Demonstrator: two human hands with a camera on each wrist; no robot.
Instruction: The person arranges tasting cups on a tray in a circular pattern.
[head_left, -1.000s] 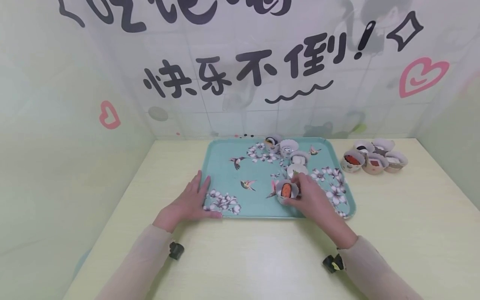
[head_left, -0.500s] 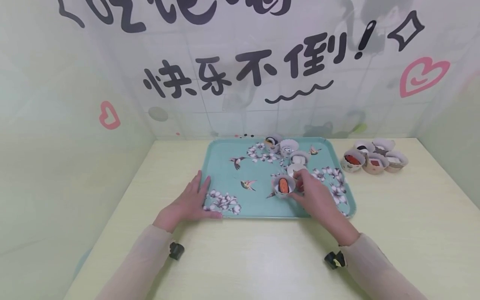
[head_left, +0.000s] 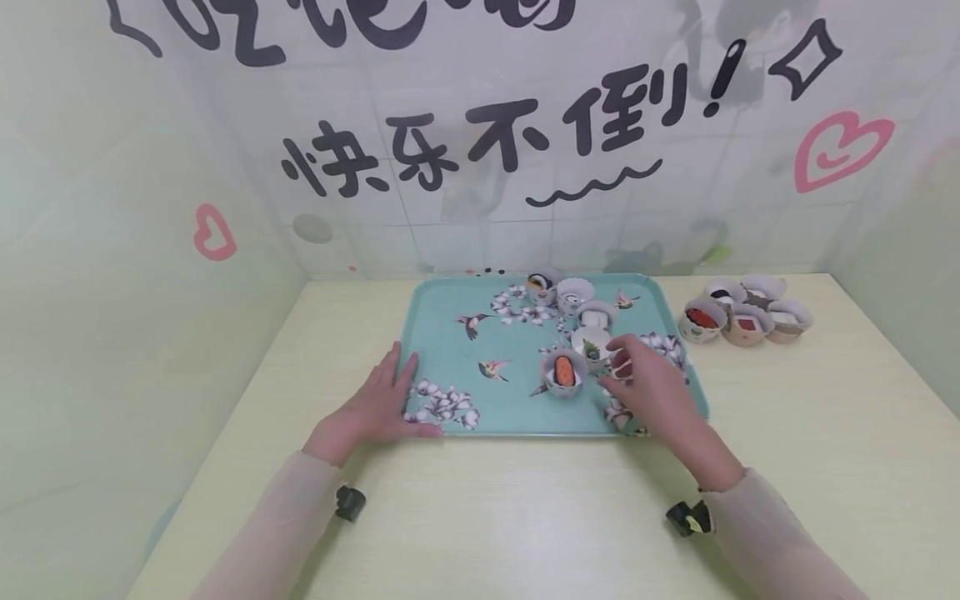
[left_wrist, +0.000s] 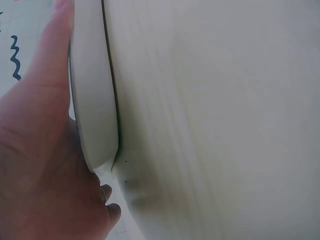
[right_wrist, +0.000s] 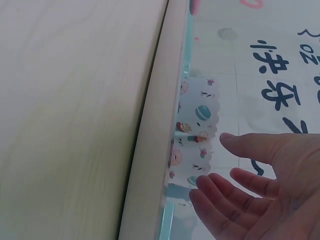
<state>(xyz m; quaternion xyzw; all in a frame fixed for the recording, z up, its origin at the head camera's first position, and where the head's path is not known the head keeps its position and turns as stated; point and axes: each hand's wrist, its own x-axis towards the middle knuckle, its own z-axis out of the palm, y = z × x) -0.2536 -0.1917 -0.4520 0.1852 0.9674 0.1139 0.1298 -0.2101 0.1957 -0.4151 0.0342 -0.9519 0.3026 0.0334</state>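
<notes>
Orange-filled cup (head_left: 566, 392) stands free of the right hand (head_left: 660, 396)

The cup sits upright on the tray (head_left: 442, 333), right of its middle and nearer the front edge, just beside a pale cup (head_left: 592, 335); whether they touch I cannot tell. A second ago the right hand gripped it; now that hand is off to its right, thumb and fingers wide apart, holding nothing, near a partly hidden red-filled cup (head_left: 626, 373). Placing this one looks finished. More cups (head_left: 575, 296) run back to the tray's rear edge. The left hand (head_left: 372, 408) rests at the front left corner, fingers spread. Five others (head_left: 701, 333) stand on the tabletop (head_left: 480, 517), past the tray's right edge.
</notes>
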